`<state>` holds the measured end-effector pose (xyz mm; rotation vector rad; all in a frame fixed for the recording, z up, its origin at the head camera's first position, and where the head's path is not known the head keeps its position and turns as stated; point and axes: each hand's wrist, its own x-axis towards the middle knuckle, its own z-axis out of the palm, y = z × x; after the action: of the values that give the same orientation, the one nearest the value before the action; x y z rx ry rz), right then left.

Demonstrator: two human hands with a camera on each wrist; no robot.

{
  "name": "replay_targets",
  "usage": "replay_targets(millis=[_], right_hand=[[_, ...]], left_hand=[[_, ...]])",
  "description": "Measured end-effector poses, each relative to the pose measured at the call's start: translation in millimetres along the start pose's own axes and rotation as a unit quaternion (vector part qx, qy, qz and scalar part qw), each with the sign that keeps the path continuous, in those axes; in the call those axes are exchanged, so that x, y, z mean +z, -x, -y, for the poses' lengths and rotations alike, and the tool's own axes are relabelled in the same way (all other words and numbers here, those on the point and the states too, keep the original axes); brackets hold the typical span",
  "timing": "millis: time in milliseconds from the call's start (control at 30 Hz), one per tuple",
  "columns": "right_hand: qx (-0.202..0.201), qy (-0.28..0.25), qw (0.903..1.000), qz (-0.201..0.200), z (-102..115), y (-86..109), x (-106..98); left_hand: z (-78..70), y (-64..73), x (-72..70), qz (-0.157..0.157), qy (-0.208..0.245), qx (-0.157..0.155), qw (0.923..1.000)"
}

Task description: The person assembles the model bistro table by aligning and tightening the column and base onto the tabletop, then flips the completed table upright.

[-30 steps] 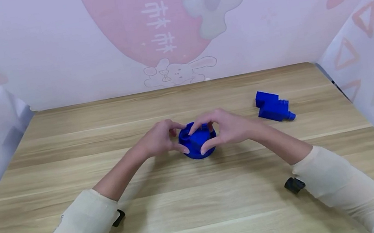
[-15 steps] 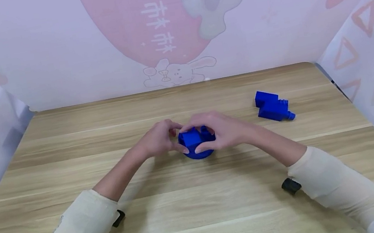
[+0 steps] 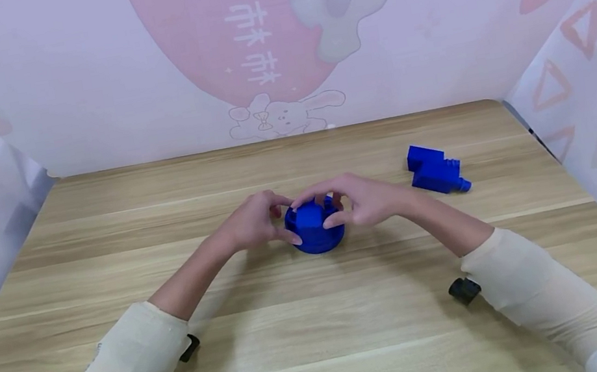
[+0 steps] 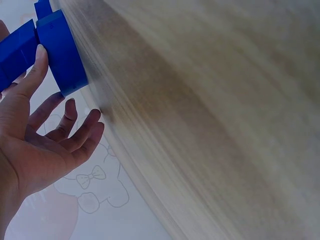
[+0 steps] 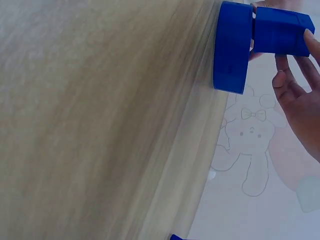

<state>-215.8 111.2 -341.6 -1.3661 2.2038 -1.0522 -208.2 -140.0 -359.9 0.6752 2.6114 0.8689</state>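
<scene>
In the head view a round blue base [image 3: 318, 246] sits mid-table with a blue block-shaped part [image 3: 310, 218] standing on top of it. My left hand [image 3: 251, 223] pinches the base at its left side, thumb toward me and index finger at the far side. From the right, my right hand [image 3: 369, 200] holds the block between thumb and fingers. The left wrist view shows the left thumb against the base [image 4: 62, 55], with the other fingers spread. In the right wrist view the block [image 5: 281, 32] rises just off the base's upper face [image 5: 232, 50].
A second blue piece [image 3: 437, 169], stepped with a short round stub, lies on the wooden table [image 3: 322, 327] to the right. A pale printed wall [image 3: 109, 79] stands behind the table's far edge.
The block has shifted and turned on the base as my right hand went left, then slightly back right. My left hand has stayed on the base.
</scene>
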Motion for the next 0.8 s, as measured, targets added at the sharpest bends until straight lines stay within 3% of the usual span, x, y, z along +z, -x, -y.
replay_targets(millis=[367,567,700,800], right_hand=[[0.035,-0.065,0.9955,-0.059,-9,-5.1,3],[0.063,-0.023,0.9912,-0.114,-10,-5.1,9],[0.055,0.017,0.9925,-0.108,-8,-3.2,10],[0.045,-0.004,0.9951,-0.088,-10,-0.3,8]], left_hand=[[0.3,0.0,0.3,-0.001,0.006,0.006,1.0000],[0.1,-0.5,0.5,0.002,0.002,0.002,1.0000],[-0.1,0.1,0.1,0.002,-0.003,-0.001,1.0000],[-0.1,0.0,0.0,0.002,-0.005,-0.001,1.0000]])
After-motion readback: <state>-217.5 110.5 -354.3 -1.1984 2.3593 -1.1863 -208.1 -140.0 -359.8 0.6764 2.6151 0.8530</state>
